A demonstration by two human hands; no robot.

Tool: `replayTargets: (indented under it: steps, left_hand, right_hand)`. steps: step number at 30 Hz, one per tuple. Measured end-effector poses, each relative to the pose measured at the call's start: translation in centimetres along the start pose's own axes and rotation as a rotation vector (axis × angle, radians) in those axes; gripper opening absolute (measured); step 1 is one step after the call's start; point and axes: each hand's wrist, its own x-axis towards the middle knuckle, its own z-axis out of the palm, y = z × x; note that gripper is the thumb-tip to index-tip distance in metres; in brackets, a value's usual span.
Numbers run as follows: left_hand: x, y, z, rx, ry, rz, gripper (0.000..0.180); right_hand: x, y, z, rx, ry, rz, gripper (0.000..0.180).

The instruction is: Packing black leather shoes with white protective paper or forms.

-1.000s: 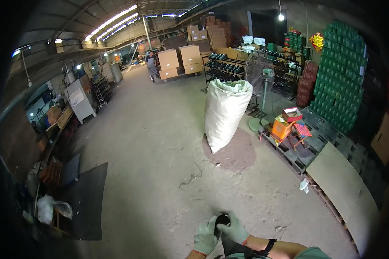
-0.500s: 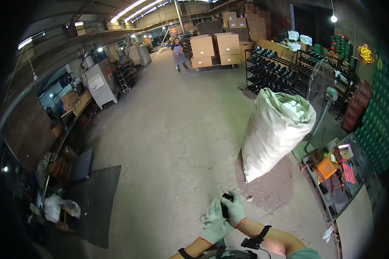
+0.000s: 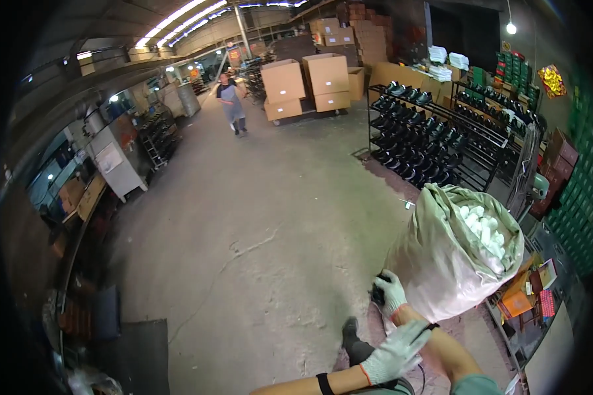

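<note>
My right hand (image 3: 391,291), in a white knit glove with an orange cuff, is closed round a small black object (image 3: 379,289) whose kind I cannot make out. It is in front of the near left side of a tall pale woven sack (image 3: 445,257), which stands open at the top with white pieces (image 3: 484,227) inside. My left hand (image 3: 396,352), gloved alike, has its fingers stretched out flat over my right forearm, beside the black strap (image 3: 431,326) there. Nothing shows in the left hand. One dark shoe (image 3: 350,332) of mine is on the concrete floor.
Black racks with rows of dark shoes (image 3: 415,135) stand beyond the sack. Large cardboard boxes (image 3: 326,74) sit on a low cart ahead. A person in an apron (image 3: 232,105) is on the floor. At right is an orange stool (image 3: 515,304); at left, a dark mat (image 3: 135,352).
The sack and racks now appear nearer. My hands have come apart; the right keeps the black object, while the left has moved onto my right forearm. The person in the apron is closer.
</note>
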Motion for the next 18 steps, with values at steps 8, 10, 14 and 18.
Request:
replayTargets:
  steps: [8, 10, 14, 18]
  left_hand:
    - [13.5, -34.1, -12.7, -0.438, 0.111, -0.667, 0.081]
    - [16.5, -41.0, -16.2, -0.895, 0.034, -0.875, 0.088]
    - [23.2, -55.6, -17.6, -0.898, 0.261, -0.682, 0.071]
    - [32.0, -70.0, -21.9, -1.128, -0.002, -0.788, 0.065]
  right_hand:
    - [35.2, -12.1, 23.4, 0.167, -0.176, -0.089, 0.039]
    - [41.4, -14.1, 29.6, 0.185, -0.072, -0.026, 0.048]
    - [53.9, -17.3, 35.9, 0.16, -0.316, -0.053, 0.032]
    - [66.8, -20.5, 38.8, 0.099, -0.151, 0.01, 0.052]
